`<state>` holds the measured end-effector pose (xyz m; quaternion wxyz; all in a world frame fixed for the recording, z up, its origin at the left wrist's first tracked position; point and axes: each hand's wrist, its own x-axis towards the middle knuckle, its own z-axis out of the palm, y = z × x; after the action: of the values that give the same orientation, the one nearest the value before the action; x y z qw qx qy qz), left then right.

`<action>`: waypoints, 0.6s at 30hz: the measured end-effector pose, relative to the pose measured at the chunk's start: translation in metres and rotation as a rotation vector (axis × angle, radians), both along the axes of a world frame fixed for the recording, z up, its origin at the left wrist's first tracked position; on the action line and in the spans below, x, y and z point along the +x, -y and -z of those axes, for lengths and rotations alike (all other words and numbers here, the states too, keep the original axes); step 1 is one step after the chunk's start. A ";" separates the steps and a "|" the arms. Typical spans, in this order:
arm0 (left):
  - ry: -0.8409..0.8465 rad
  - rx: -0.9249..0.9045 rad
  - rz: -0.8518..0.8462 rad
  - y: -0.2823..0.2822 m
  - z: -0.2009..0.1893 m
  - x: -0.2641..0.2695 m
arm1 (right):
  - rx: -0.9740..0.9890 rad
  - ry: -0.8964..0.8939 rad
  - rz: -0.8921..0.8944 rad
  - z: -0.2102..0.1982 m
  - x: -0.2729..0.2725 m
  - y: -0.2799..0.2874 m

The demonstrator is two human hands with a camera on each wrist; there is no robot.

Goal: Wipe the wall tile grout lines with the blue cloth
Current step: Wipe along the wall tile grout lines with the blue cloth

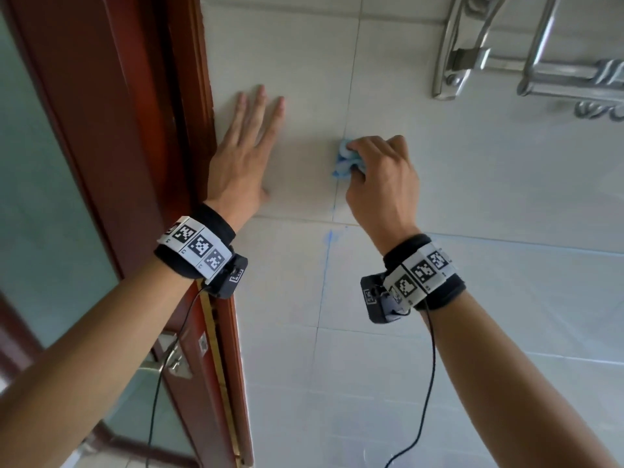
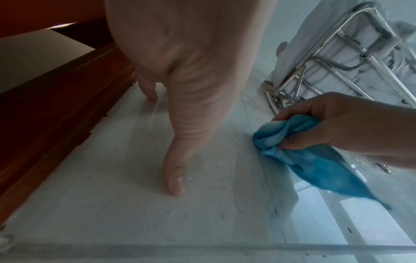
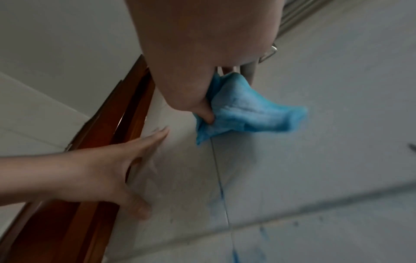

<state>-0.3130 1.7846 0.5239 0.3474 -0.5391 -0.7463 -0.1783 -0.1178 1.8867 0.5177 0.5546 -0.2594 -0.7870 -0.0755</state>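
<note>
My right hand (image 1: pixel 378 170) grips a bunched blue cloth (image 1: pixel 344 160) and holds it against a vertical grout line (image 1: pixel 326 265) on the pale tiled wall (image 1: pixel 506 197). The cloth (image 3: pixel 245 113) is pinched under the thumb, with one corner hanging free; it also shows in the left wrist view as the cloth (image 2: pixel 310 156). Blue smears mark the grout line (image 3: pixel 221 192) below the cloth. My left hand (image 1: pixel 243 150) lies flat on the tile beside the door frame, fingers straight and spread, holding nothing. Its thumb (image 2: pixel 178 178) touches the tile.
A red-brown wooden door frame (image 1: pixel 162 130) runs down the left, with a frosted glass door (image 1: pixel 40 197) and a metal latch (image 1: pixel 169 356). A chrome towel rack (image 1: pixel 526 62) is fixed to the wall at the upper right, holding white towels (image 2: pixel 333 53).
</note>
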 end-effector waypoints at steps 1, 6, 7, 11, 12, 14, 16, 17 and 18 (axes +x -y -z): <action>0.007 0.016 0.011 0.000 0.002 0.000 | -0.013 -0.026 -0.003 0.007 -0.003 0.001; 0.018 0.039 0.056 0.000 0.020 0.002 | -0.152 -0.014 -0.027 0.088 -0.018 0.011; 0.018 0.033 0.064 0.002 0.024 0.001 | -0.188 -0.011 -0.036 0.103 -0.019 0.014; 0.060 -0.047 0.081 0.014 0.040 -0.002 | -0.280 -0.075 -0.098 0.118 -0.016 0.017; 0.084 -0.059 0.076 0.016 0.046 -0.001 | -0.299 -0.127 -0.127 0.112 -0.014 0.017; 0.145 -0.076 0.072 0.019 0.057 0.001 | -0.283 -0.270 -0.147 0.092 -0.010 0.015; 0.196 -0.071 0.077 0.019 0.069 0.006 | -0.214 -0.417 -0.127 0.074 -0.009 0.009; 0.214 -0.054 0.080 0.017 0.075 0.008 | -0.191 -0.480 -0.123 0.069 -0.011 0.005; 0.229 -0.036 0.083 0.015 0.081 0.010 | -0.191 -0.534 -0.119 0.067 -0.014 0.002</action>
<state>-0.3028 1.7692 0.4432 0.2427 -0.5517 -0.7611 -0.2396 -0.1315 1.8850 0.4511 0.7188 -0.2746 -0.6304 0.1025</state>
